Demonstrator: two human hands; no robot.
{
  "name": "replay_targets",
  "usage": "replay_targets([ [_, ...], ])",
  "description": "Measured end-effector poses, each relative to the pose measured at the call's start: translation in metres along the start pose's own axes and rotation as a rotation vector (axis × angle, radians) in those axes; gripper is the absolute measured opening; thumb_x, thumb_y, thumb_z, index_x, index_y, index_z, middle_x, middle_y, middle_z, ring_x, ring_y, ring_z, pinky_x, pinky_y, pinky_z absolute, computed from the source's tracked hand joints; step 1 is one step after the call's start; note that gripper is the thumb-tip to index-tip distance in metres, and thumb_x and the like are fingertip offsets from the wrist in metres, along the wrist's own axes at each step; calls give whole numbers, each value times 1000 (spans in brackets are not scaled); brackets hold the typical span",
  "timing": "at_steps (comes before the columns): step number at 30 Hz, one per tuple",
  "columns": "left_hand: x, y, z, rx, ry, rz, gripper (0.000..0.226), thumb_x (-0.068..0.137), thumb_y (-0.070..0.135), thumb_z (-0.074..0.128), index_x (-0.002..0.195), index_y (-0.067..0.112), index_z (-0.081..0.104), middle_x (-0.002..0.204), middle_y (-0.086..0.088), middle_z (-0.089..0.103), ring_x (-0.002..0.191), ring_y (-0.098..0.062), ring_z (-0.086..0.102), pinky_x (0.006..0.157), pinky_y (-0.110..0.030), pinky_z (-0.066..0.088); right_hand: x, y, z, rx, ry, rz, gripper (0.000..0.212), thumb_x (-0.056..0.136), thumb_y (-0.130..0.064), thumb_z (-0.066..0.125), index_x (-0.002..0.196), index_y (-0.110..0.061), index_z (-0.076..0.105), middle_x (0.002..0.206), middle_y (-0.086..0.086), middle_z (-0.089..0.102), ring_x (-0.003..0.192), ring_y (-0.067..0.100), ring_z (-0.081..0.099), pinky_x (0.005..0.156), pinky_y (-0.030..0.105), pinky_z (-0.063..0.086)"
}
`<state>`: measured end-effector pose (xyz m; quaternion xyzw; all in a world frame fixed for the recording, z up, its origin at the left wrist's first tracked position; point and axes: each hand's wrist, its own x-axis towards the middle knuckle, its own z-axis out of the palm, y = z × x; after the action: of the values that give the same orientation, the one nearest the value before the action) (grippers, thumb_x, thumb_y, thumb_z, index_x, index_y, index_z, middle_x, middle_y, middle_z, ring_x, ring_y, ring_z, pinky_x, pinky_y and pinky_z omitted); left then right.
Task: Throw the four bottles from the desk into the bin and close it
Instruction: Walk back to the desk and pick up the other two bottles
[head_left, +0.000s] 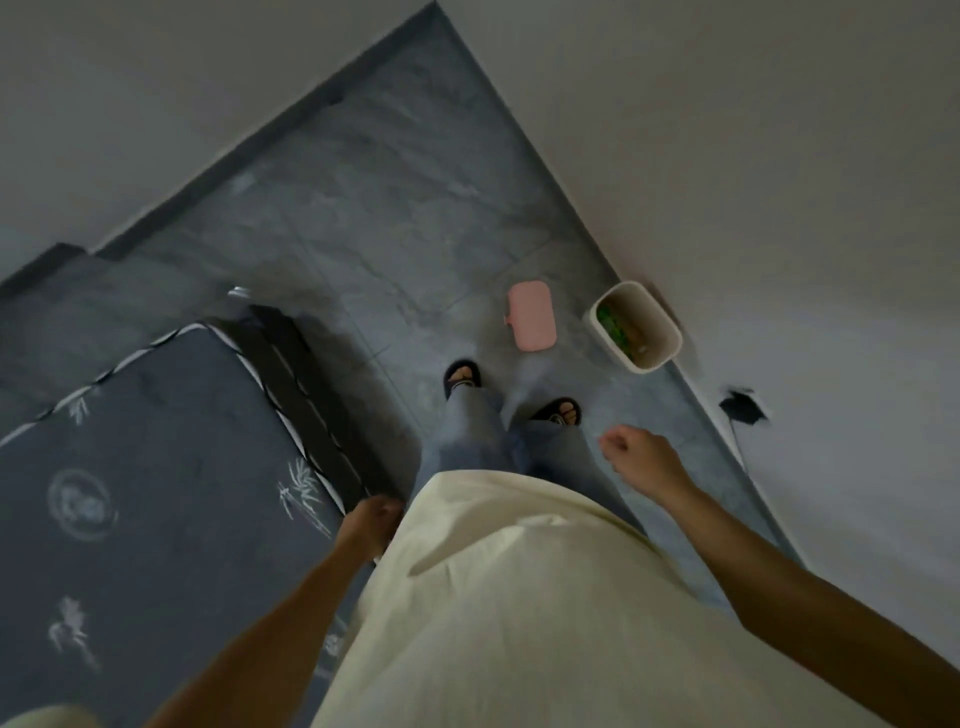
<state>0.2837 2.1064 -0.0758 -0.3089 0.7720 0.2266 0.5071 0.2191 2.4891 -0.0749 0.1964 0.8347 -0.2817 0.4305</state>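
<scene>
A cream rectangular bin (667, 332) stands uncovered on the grey floor against the right wall, with green and tan items showing inside. Its pink lid (532, 316) lies flat on the floor a little to the left of it. My right hand (640, 453) hangs in the air below the bin, fingers loosely curled, holding nothing. My left hand (370, 522) is down at my side beside the bed's edge, fingers curled and empty. No bottle and no desk appear in view.
A dark grey mattress (145, 493) with white piping and leaf prints fills the lower left. My feet in dark sandals (461, 377) stand on the tiled floor (374, 218). A black plug with a cable (742, 406) sits on the right wall.
</scene>
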Motion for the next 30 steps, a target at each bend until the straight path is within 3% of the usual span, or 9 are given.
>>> replay_targets([
  [5, -11, -52, 11, -182, -35, -102, 24, 97, 20, 58, 111, 10, 76, 119, -12, 71, 111, -29, 64, 88, -31, 46, 37, -105, -4, -120, -22, -170, 28, 97, -39, 50, 102, -20, 71, 104, 5, 74, 96, 27, 67, 85, 38, 53],
  [10, -2, -79, -15, -343, -68, -160, 23, 96, 22, 58, 103, 10, 76, 113, -14, 72, 105, -28, 65, 92, -35, 50, 58, -192, 8, -193, -56, -270, 24, 95, -40, 54, 108, -27, 70, 103, 0, 75, 95, 23, 69, 74, 27, 44],
  [14, 24, -88, -68, -456, -20, -134, 23, 94, 17, 58, 101, 5, 76, 105, -16, 74, 100, -29, 68, 87, -37, 52, 72, -239, 23, -191, -33, -268, 21, 95, -35, 55, 104, -24, 70, 100, 7, 76, 90, 29, 71, 83, 41, 57],
  [18, 56, -75, -141, -506, 31, -93, 25, 92, 11, 52, 73, 9, 68, 73, -15, 66, 65, -26, 60, 63, -31, 46, 81, -258, 31, -164, -35, -191, 23, 98, -28, 53, 107, -16, 70, 102, 14, 74, 92, 36, 70, 90, 52, 55],
  [20, 73, -60, -179, -564, 41, -59, 19, 94, 13, 52, 85, 9, 69, 80, -18, 69, 67, -27, 63, 63, -36, 51, 81, -258, 31, -150, -58, -115, 24, 99, -24, 52, 105, -12, 71, 99, 15, 74, 92, 38, 69, 92, 54, 54],
  [23, 99, -35, -236, -597, 76, 40, 18, 97, 20, 53, 104, 12, 67, 90, -14, 72, 72, -24, 66, 61, -32, 52, 83, -261, 24, -147, -87, -29, 22, 99, -22, 54, 107, -11, 72, 95, 11, 74, 84, 30, 71, 83, 45, 57],
  [26, 121, -10, -289, -693, 159, 94, 21, 93, 20, 55, 104, 11, 70, 85, -12, 71, 68, -24, 66, 60, -33, 52, 93, -271, 8, -65, -65, 35, 24, 100, -16, 54, 115, -4, 69, 92, 8, 71, 75, 21, 67, 64, 29, 49],
  [30, 137, 14, -336, -761, 191, 112, 20, 91, 23, 55, 102, 16, 70, 88, -10, 74, 74, -24, 71, 72, -40, 61, 115, -304, -19, -86, -58, 89, 26, 101, -12, 53, 118, 2, 67, 96, 14, 69, 74, 21, 64, 59, 25, 46],
])
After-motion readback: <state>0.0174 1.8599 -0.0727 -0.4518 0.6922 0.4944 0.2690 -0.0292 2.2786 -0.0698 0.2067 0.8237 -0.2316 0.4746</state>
